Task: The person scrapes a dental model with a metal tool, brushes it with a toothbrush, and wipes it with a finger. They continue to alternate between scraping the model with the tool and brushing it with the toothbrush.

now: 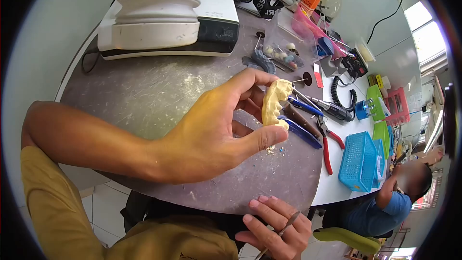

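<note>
A pale yellow plaster dental cast [275, 103] with a curved row of teeth is pinched in my left hand [207, 125]. The thumb presses its near end and the fingers its far end, above the grey worktop. Low in the view, by the table's front edge, is my right hand [281, 228]. A thin metal tool with a flattened tip, like a wax spatula [290, 222], passes between its fingers. That tool's lower part is hidden by the hand and the frame edge. Crumbs of plaster [270, 149] lie beneath the cast.
Red-handled pliers [327, 149], a blue-handled tool [304, 132] and a rotary handpiece [334, 109] lie right of the cast. Blue baskets [357, 161] stand farther right. A white machine with a ribbed hose [159, 14] occupies the back left. Another person [385, 202] sits at far right.
</note>
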Demonstrator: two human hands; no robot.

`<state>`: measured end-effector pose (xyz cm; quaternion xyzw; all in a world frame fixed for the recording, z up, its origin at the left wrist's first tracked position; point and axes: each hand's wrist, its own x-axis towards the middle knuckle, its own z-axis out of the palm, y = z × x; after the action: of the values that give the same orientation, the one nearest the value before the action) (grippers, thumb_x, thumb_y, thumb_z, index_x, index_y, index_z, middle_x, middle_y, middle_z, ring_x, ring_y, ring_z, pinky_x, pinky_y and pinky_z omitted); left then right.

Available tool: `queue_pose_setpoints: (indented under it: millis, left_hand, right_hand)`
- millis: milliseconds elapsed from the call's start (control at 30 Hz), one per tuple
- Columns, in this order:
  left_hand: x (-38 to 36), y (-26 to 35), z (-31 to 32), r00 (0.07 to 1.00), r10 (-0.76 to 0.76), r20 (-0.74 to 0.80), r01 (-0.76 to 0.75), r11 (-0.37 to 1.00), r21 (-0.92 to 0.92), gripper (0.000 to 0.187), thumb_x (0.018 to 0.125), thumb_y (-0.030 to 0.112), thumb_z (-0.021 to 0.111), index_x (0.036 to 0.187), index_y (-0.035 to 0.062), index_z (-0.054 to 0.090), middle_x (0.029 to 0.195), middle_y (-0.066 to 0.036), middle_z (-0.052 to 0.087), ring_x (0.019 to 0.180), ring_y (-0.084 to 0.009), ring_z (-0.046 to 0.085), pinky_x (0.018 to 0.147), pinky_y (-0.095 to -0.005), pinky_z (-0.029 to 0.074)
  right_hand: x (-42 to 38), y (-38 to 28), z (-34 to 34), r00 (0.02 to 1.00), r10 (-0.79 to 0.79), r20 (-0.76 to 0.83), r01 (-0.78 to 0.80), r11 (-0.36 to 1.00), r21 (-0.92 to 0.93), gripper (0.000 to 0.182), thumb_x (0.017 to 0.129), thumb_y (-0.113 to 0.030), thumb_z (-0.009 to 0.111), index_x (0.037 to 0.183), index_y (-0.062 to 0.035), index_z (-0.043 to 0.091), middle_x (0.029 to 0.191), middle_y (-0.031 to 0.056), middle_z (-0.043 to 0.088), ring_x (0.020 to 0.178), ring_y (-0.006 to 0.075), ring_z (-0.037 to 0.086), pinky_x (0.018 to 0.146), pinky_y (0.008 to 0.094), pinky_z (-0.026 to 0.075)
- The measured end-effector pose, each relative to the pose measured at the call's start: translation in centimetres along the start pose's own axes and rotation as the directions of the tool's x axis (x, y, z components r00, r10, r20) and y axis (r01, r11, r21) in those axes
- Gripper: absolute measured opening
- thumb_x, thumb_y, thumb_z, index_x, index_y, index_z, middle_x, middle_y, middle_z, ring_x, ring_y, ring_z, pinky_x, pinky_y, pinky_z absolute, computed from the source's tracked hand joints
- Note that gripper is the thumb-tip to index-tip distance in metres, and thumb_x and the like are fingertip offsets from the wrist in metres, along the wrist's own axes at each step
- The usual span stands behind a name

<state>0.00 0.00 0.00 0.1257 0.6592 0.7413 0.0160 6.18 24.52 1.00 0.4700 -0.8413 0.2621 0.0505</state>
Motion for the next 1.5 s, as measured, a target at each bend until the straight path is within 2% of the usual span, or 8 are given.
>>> queue_pose_setpoints:
  millis: [300, 400, 567, 633, 800, 933, 1033, 1500]
  left_hand:
    - [0.2, 1.3, -0.3, 0.964, 0.238, 0.116, -0.262, 0.917, 0.3, 0.058, 0.097, 0.016, 0.074, 0.145, 0.0009, 0.045, 0.123, -0.008, 0.058, 0.115, -0.0135, 0.059, 0.101, -0.0314, 0.054]
    - [-1.8, 3.1, -0.5, 0.987, 0.111, 0.112, -0.146, 0.912, 0.383, 0.044, 0.094, 0.007, 0.057, 0.138, -0.0006, 0.051, 0.11, -0.007, 0.062, 0.1, -0.0104, 0.059, 0.09, -0.0276, 0.05]
    - [-5.6, 7.4, 0.0, 0.991, 0.113, 0.076, -0.136, 0.811, 0.569, 0.025, 0.087, 0.006, 0.069, 0.112, 0.0015, 0.064, 0.092, -0.004, 0.063, 0.082, -0.0105, 0.061, 0.072, -0.0279, 0.051]
    - [-6.6, 8.7, -1.0, 0.875, 0.412, 0.253, -0.397, 0.314, 0.862, 0.025, 0.081, 0.009, 0.082, 0.101, 0.0043, 0.068, 0.086, -0.006, 0.062, 0.073, -0.0161, 0.061, 0.064, -0.0303, 0.05]
    - [-9.3, 12.3, -0.7, 0.837, 0.527, 0.146, -0.214, 0.07, 0.974, 0.029, 0.075, 0.01, 0.087, 0.096, 0.0045, 0.068, 0.081, -0.007, 0.057, 0.067, -0.0184, 0.056, 0.061, -0.0314, 0.046]
    - [-10.9, 13.6, 0.0, 0.814, 0.574, 0.086, -0.14, 0.05, 0.989, 0.025, 0.081, 0.012, 0.083, 0.097, 0.0039, 0.066, 0.082, -0.006, 0.057, 0.068, -0.0159, 0.055, 0.062, -0.0301, 0.045]
    - [-11.8, 13.8, 0.4, 0.803, 0.587, 0.106, -0.132, 0.001, 0.991, 0.024, 0.083, 0.014, 0.081, 0.098, 0.0042, 0.066, 0.082, -0.006, 0.056, 0.068, -0.0163, 0.055, 0.063, -0.0304, 0.045]
    - [-11.8, 12.3, 1.3, 0.72, 0.691, 0.062, -0.173, 0.092, 0.981, 0.017, 0.089, 0.015, 0.076, 0.098, 0.0033, 0.066, 0.085, -0.008, 0.062, 0.075, -0.0199, 0.06, 0.07, -0.0322, 0.049]
  right_hand:
    - [-1.9, 2.6, -0.7, 0.994, 0.03, -0.102, -0.055, 0.967, -0.249, 0.03, 0.072, -0.016, 0.09, 0.1, -0.0103, 0.078, 0.111, 0.0084, 0.076, 0.099, 0.028, 0.074, 0.088, 0.0409, 0.061]
    - [-1.3, 3.2, -1.4, 0.988, -0.048, -0.145, 0.01, 0.967, -0.255, 0.027, 0.073, -0.016, 0.088, 0.098, -0.01, 0.078, 0.11, 0.0089, 0.076, 0.099, 0.0291, 0.074, 0.082, 0.0394, 0.061]
    - [2.3, 4.3, -3.2, 0.963, -0.125, -0.239, 0.065, 0.967, -0.245, 0.019, 0.078, -0.01, 0.085, 0.093, -0.0075, 0.074, 0.097, 0.0061, 0.073, 0.079, 0.0234, 0.07, 0.063, 0.0354, 0.055]
    - [4.7, 5.0, -4.1, 0.937, -0.201, -0.285, 0.132, 0.961, -0.245, 0.015, 0.081, -0.005, 0.082, 0.089, -0.0066, 0.07, 0.086, 0.0061, 0.069, 0.073, 0.024, 0.068, 0.06, 0.0365, 0.053]
    - [10.5, 6.1, -7.9, 0.894, -0.269, -0.358, 0.163, 0.94, -0.299, 0.008, 0.091, -0.009, 0.076, 0.091, -0.0034, 0.07, 0.081, 0.0121, 0.066, 0.072, 0.0329, 0.067, 0.062, 0.0443, 0.051]
    - [13.3, 8.7, -8.4, 0.963, -0.225, -0.146, 0.174, 0.937, -0.302, 0.017, 0.096, -0.02, 0.072, 0.094, -0.003, 0.071, 0.081, 0.0158, 0.068, 0.075, 0.0385, 0.067, 0.068, 0.0474, 0.051]
    - [13.7, 8.3, -8.4, 0.9, -0.232, -0.369, 0.096, 0.931, -0.351, 0.017, 0.095, -0.02, 0.073, 0.094, -0.0029, 0.072, 0.081, 0.0161, 0.068, 0.075, 0.0388, 0.067, 0.068, 0.0481, 0.051]
    - [7.2, 4.3, -7.7, 0.956, -0.225, -0.187, 0.179, 0.955, -0.235, 0.004, 0.089, -0.007, 0.071, 0.087, -0.0038, 0.07, 0.077, 0.0144, 0.066, 0.072, 0.0355, 0.066, 0.069, 0.0484, 0.052]
